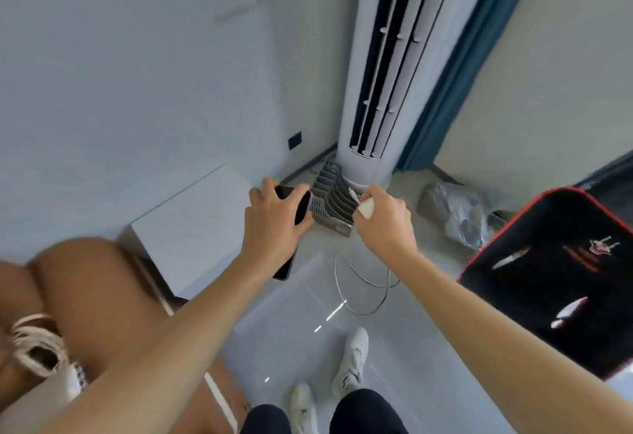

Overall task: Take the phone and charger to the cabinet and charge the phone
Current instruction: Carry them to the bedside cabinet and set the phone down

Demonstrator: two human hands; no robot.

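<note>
My left hand [272, 224] grips a black phone [301, 209], its dark screen showing above my fingers and its lower end poking out below my wrist. My right hand [385, 221] is closed on a white charger plug [365, 208]. A thin grey cable [363, 283] hangs from that hand in a loop over the floor. A low white cabinet [191, 228] stands just left of my left hand against the wall. Both hands are held out in front of me at about the same height, apart from each other.
A tall white standing air conditioner [387, 73] fills the corner, with a grey slotted rack [334, 204] at its base. A black wall socket [294, 140] sits above the cabinet. A black chair with red trim [555, 279] is at the right, a brown sofa [89, 296] at the left, a plastic bag [455, 211] on the floor.
</note>
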